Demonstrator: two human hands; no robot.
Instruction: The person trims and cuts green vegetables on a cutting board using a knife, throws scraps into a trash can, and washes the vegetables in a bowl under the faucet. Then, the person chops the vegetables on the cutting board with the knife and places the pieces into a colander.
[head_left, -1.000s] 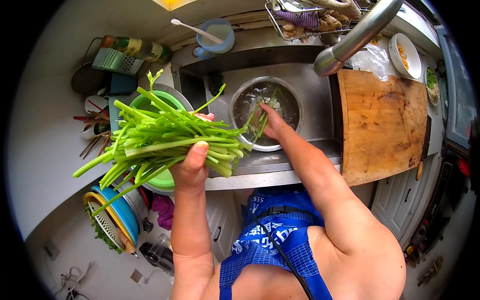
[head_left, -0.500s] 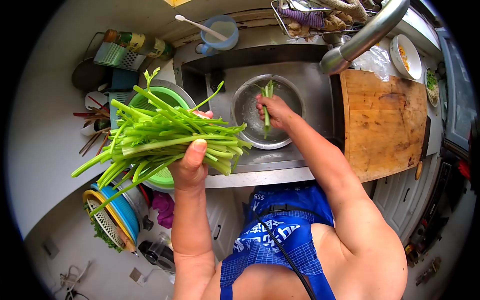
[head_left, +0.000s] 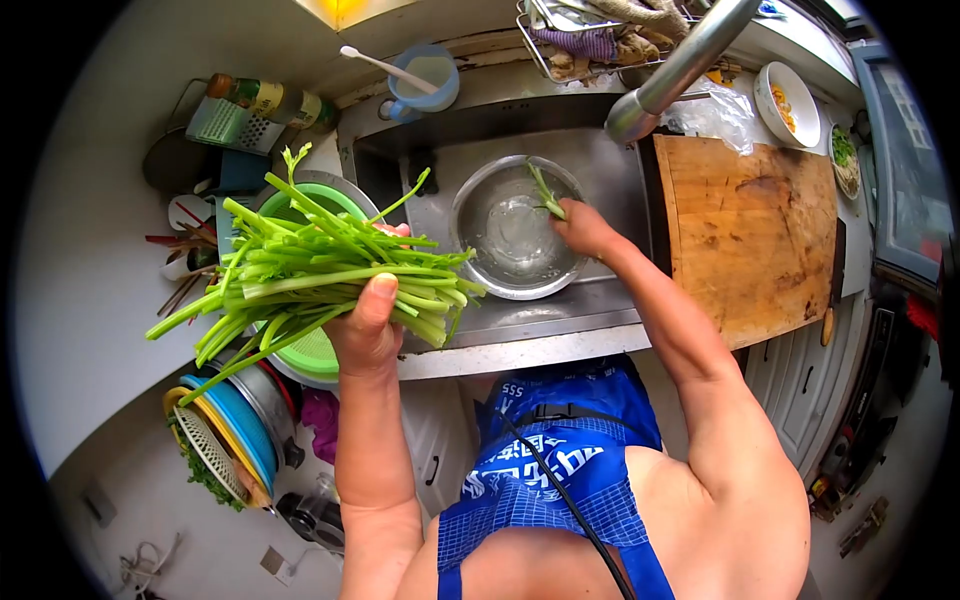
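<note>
A large bunch of green stalks (head_left: pixel 320 280) lies in my left hand (head_left: pixel 368 325), its thumb pressed over them, above a green basket (head_left: pixel 310 352) beside the sink. My right hand (head_left: pixel 585 228) is closed round a few short green stalks (head_left: pixel 543 190) at the right rim of a metal bowl (head_left: pixel 470 255). The bowl stands in the sink (head_left: pixel 625 200) and holds clear water. Most of the stalks in my right hand are hidden by its fingers.
A wooden cutting board (head_left: pixel 750 240) lies right of the sink, with a knife (head_left: pixel 829 325) along its edge. The faucet (head_left: pixel 635 115) reaches over the sink's back right. A blue cup (head_left: pixel 425 85) stands behind the sink. Stacked basins (head_left: pixel 250 420) are at lower left.
My right hand has lifted its stalks out of the water and moved to the bowl's right rim. My left hand still holds the bunch. The view has shifted slightly.
</note>
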